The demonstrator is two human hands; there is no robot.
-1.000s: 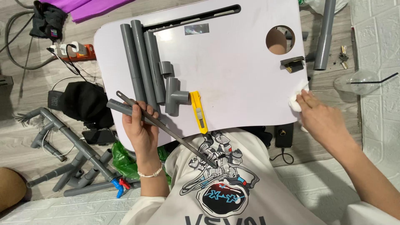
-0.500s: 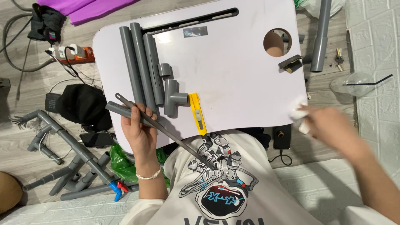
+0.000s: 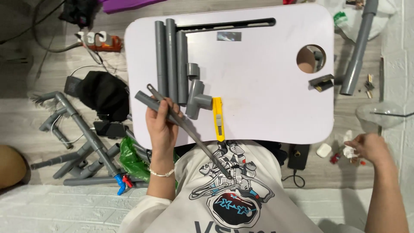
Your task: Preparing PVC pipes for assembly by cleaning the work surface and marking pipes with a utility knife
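Right now the left hand [image 3: 161, 125] sits at the near-left edge of the pale lilac lap desk [image 3: 267, 86], fingers [image 3: 166, 108] clamped around a short grey plastic pipe [image 3: 144, 100] and a long thin dark metal rod [image 3: 189, 131] together. That rod runs on a slant from above the hand, past the desk's near edge, down over the printed white shirt [image 3: 228, 190]. It looks slim, straight and dull, with a small loop or hook at its far tip; the pipe piece shows only as a stub poking out to the left of the fist.

Over on the other side, the right hand [image 3: 371, 146] is off the desk altogether, low over the floor, reaching among small bits there: a crumpled white tissue [image 3: 347, 140] and a small white rounded case [image 3: 323, 150]. Whether those fingers are pinching anything I cannot tell, as they are curled away from view.

As for progress, it reads as early or middling. Three long grey pipes [image 3: 171, 56] lie side by side, unjoined, on the left part of the desk, with a grey T-shaped pipe fitting [image 3: 196, 98] and a short grey coupling [image 3: 192, 70] loose beside them. A yellow utility knife [image 3: 218, 118] lies just right of the fitting. On the floor to the left, an assembled run of grey pipework [image 3: 82, 129] with a blue and red valve [image 3: 122, 180] looks already joined. So some building seems done, while the desk parts remain separate.
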